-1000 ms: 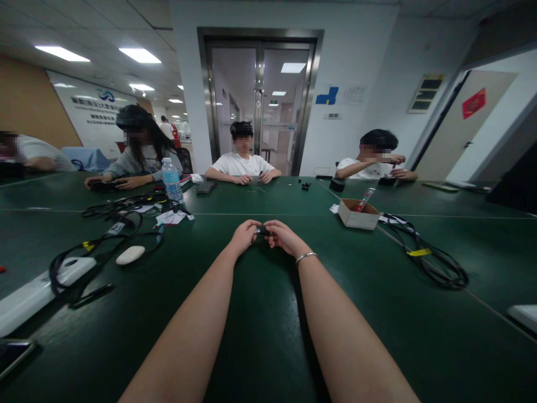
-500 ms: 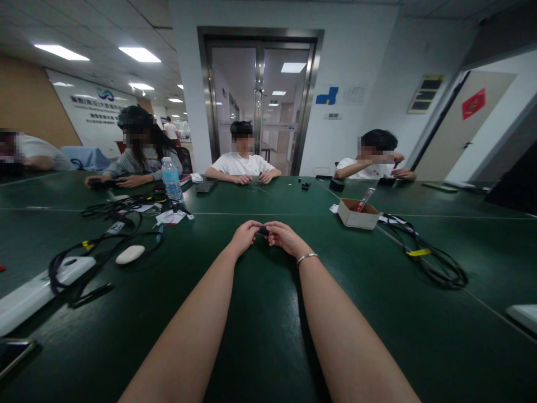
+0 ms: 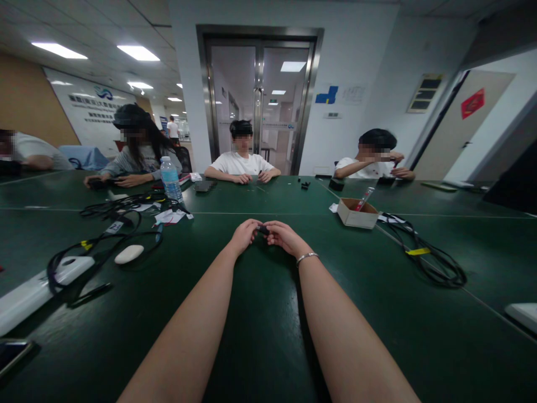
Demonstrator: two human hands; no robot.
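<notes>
Between my two hands is a small black piece [image 3: 263, 230], too small and too covered by fingers to name its kind. My left hand [image 3: 244, 237] is closed on its left end, fingertips pinched together. On the other end my right hand [image 3: 286, 237], with a silver bracelet at the wrist, pinches it between thumb and fingers. Both hands are near the middle of the dark green table [image 3: 268, 302], forearms stretched forward. The palm sides and the far fingers of both hands are hidden.
To the left lie black cables [image 3: 121, 235], a white mouse-like object [image 3: 129, 255], a white device [image 3: 46, 291] and a water bottle [image 3: 170, 180]. Rightward are a small open box [image 3: 358, 217] and a coiled cable [image 3: 432, 263]. Several people sit across the table.
My hands stay in nearly the same place, both still on the black piece. Slightly more of the piece shows between the fingers now. The view has shifted very slightly.
</notes>
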